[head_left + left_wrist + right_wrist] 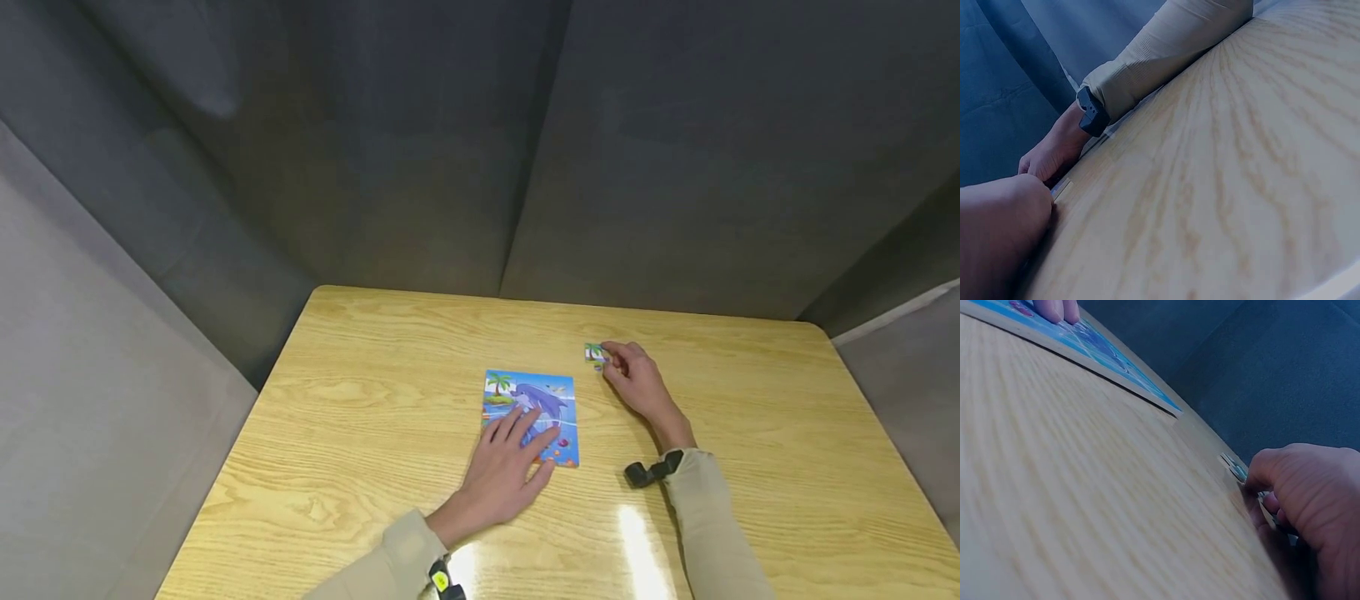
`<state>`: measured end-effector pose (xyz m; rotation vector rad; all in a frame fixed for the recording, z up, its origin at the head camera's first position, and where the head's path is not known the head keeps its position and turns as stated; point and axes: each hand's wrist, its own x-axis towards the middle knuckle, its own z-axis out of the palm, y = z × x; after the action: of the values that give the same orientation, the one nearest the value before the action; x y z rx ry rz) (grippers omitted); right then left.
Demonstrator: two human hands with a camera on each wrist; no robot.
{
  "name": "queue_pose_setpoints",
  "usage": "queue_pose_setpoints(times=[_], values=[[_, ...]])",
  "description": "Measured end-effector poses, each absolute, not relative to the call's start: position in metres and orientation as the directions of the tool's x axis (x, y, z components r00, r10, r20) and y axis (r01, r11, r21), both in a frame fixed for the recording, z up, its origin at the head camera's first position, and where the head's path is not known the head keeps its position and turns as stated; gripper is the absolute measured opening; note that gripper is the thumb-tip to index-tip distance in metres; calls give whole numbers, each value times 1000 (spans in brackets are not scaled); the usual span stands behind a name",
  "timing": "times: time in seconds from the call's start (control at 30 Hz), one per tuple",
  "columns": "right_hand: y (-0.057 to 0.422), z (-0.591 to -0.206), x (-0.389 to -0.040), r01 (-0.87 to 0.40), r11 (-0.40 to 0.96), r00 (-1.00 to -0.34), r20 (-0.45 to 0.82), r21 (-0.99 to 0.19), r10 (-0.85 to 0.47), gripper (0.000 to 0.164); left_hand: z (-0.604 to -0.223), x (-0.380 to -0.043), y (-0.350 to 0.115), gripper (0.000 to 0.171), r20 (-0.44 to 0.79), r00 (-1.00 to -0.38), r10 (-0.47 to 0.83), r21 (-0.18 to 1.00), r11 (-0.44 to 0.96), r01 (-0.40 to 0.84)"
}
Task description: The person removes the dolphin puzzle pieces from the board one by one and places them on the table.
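L hand (pixel 501 477) lies on the lower part of the dolphin puzzle (pixel 542 398), fingers spread & fairly straight, tips on its face, not gripping. Puzzle's flat on the table (pixel 352 467), more or less in front of the person, palm-tree corner & dolphin's back showing past the fingers. R hand (pixel 637 385) is up & right of it, at some small pieces (pixel 594 352) w/ a palm-tree print; thumb & index curled round their right end, low to the table. Can't tell how firm that grip is, or exactly how many pcs, as the fingers hide part. Pieces are apart from puzzle, just beyond its top R corner. Main risks, I'd say: L hand pressing unevenly or dragging sideways could skew puzzle or, if it's made of loose parts, open the seams. On the R, pcs look thin, so a pinch on the edge only might slip or flip one; nudging could also split them apart, since they seem to sit close tog. R wrist cam (pixel 648 473) hangs low by the cuff, so a low sweep left might catch puzzle's edge.
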<state>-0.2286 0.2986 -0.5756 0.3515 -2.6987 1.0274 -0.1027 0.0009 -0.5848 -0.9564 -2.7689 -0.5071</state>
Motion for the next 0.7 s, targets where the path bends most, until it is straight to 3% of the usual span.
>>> queue_pose_setpoints(times=[0.37,0.7], values=[[302,-560,-224,-300,717,-951,251,-629,-179,38,-583,-102,4,50,281,-771,571,247,733,633],[277,-539,-217,-398,660,-916,305,-636,-259,31,-583,-100,2,51,262,-774,576,227,743,630]])
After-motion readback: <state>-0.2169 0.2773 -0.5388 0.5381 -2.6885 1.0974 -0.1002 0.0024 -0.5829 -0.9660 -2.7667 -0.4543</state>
